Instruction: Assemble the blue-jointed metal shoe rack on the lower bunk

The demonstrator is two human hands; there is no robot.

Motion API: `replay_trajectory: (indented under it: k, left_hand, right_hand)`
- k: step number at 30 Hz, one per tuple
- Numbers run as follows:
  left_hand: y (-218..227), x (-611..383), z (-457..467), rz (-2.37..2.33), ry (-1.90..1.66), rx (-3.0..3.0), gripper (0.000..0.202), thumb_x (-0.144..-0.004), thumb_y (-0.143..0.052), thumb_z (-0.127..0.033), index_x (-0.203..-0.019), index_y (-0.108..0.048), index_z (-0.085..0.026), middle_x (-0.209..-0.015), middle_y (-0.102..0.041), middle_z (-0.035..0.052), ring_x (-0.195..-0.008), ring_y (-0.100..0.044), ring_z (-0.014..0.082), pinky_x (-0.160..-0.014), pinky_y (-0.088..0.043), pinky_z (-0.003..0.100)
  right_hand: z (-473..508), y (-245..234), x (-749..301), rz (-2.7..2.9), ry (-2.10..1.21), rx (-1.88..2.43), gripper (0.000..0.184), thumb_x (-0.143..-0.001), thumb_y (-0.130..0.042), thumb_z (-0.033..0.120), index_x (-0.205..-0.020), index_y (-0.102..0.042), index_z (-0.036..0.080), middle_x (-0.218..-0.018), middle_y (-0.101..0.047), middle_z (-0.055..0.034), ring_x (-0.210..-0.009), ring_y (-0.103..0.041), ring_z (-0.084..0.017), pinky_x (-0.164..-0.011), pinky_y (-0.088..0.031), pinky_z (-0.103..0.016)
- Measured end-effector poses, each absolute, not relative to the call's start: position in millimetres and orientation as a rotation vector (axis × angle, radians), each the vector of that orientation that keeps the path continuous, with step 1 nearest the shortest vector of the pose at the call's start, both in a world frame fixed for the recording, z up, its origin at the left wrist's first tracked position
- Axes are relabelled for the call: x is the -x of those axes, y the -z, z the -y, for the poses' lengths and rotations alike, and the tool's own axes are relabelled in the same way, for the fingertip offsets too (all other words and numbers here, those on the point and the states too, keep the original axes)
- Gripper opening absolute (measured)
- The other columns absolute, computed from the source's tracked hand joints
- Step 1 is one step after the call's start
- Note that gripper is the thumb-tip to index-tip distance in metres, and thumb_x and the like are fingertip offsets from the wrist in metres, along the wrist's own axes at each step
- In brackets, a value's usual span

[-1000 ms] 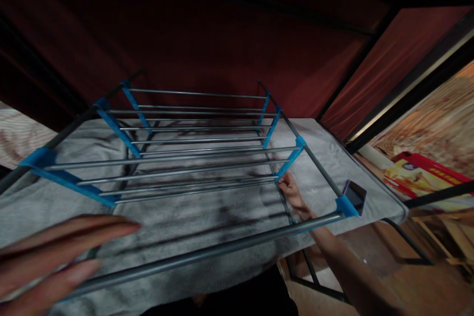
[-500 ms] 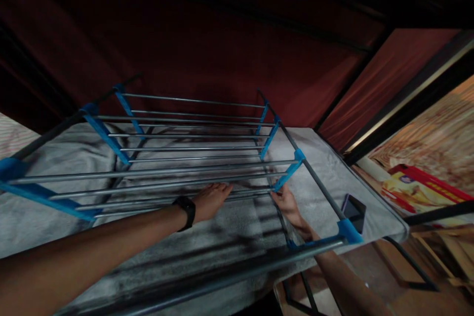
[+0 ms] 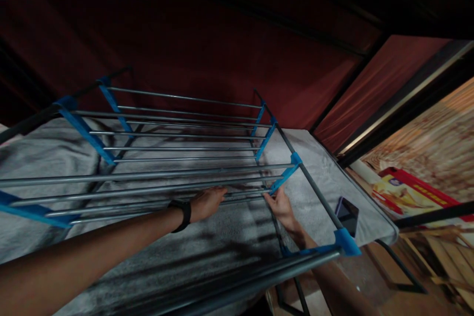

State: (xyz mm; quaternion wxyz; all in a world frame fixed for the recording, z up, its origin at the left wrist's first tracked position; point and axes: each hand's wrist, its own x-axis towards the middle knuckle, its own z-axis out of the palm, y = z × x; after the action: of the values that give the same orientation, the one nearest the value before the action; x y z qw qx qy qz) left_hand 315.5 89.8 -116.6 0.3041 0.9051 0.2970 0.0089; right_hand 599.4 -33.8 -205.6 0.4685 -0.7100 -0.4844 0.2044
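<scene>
A metal rack [image 3: 177, 165] with grey rods and blue plastic joints stands over a grey fabric surface [image 3: 229, 237]. My left hand [image 3: 205, 202], with a black band on the wrist, reaches under the upper rods and curls its fingers round a thin rod of the middle tier. My right hand [image 3: 282, 208] comes up from below the front bar and pinches the right end of that same rod, just beside a blue joint [image 3: 283, 177].
A dark phone [image 3: 347, 216] lies on the fabric at the right, near a blue corner joint [image 3: 348, 242]. Dark red panels rise behind the rack. A red and yellow box [image 3: 411, 196] and wooden slats [image 3: 440, 256] sit at the right.
My left hand swept in from the lower left, reached under the rods and closed on the thin rod. My right hand stayed at the rod's right end. The view drifted slightly.
</scene>
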Motion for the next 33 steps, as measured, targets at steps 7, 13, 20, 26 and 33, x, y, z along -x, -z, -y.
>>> replay_trajectory:
  k: [7, 13, 20, 26, 33]
  left_hand:
    - [114, -316, -92, -0.81, -0.02, -2.373, 0.025, -0.092, -0.038, -0.022, -0.103, -0.06, -0.018, -0.107, -0.069, 0.0138, -0.098, -0.064, 0.0274, -0.084, -0.047, 0.037]
    - [117, -314, -95, -0.861, 0.0, -2.387, 0.026, -0.093, -0.038, -0.027, -0.102, -0.062, -0.021, -0.097, -0.071, 0.0091, -0.088, -0.066, 0.0235, -0.077, -0.047, 0.033]
    - [116, -314, -96, -0.857, 0.008, -2.355, 0.036, -0.094, -0.037, -0.028, -0.119, -0.061, -0.02, -0.113, -0.071, 0.0114, -0.103, -0.065, 0.027, -0.089, -0.048, 0.038]
    - [112, -313, -95, -0.901, 0.018, -2.322, 0.037, -0.094, -0.037, -0.028, -0.122, -0.061, -0.02, -0.12, -0.07, 0.0109, -0.111, -0.064, 0.0274, -0.097, -0.047, 0.041]
    - [114, -312, -98, -0.872, 0.038, -2.317, 0.041, -0.095, -0.036, -0.03, -0.126, -0.059, -0.017, -0.125, -0.067, 0.0122, -0.113, -0.063, 0.0265, -0.1, -0.047, 0.039]
  right_hand:
    - [32, 205, -605, 1.266, -0.453, 1.82, 0.037, -0.085, -0.06, 0.048, -0.111, -0.047, 0.026, -0.092, -0.071, -0.0016, -0.079, -0.066, -0.024, -0.071, -0.049, -0.034]
    - [32, 200, -600, 1.286, -0.391, 1.842, 0.034, -0.086, -0.057, 0.045, -0.113, -0.049, 0.025, -0.095, -0.07, -0.0042, -0.086, -0.066, -0.027, -0.075, -0.048, -0.036]
    - [31, 195, -598, 1.295, -0.329, 1.865, 0.031, -0.09, -0.051, 0.042, -0.114, -0.05, 0.023, -0.098, -0.068, -0.0069, -0.09, -0.064, -0.028, -0.078, -0.047, -0.037]
    - [31, 195, -597, 1.301, -0.294, 1.89, 0.026, -0.09, -0.05, 0.041, -0.112, -0.05, 0.026, -0.092, -0.068, -0.0066, -0.087, -0.063, -0.03, -0.074, -0.046, -0.039]
    - [31, 193, -595, 1.306, -0.278, 1.923, 0.023, -0.09, -0.047, 0.039, -0.111, -0.05, 0.03, -0.091, -0.069, -0.0068, -0.088, -0.065, -0.031, -0.072, -0.046, -0.039]
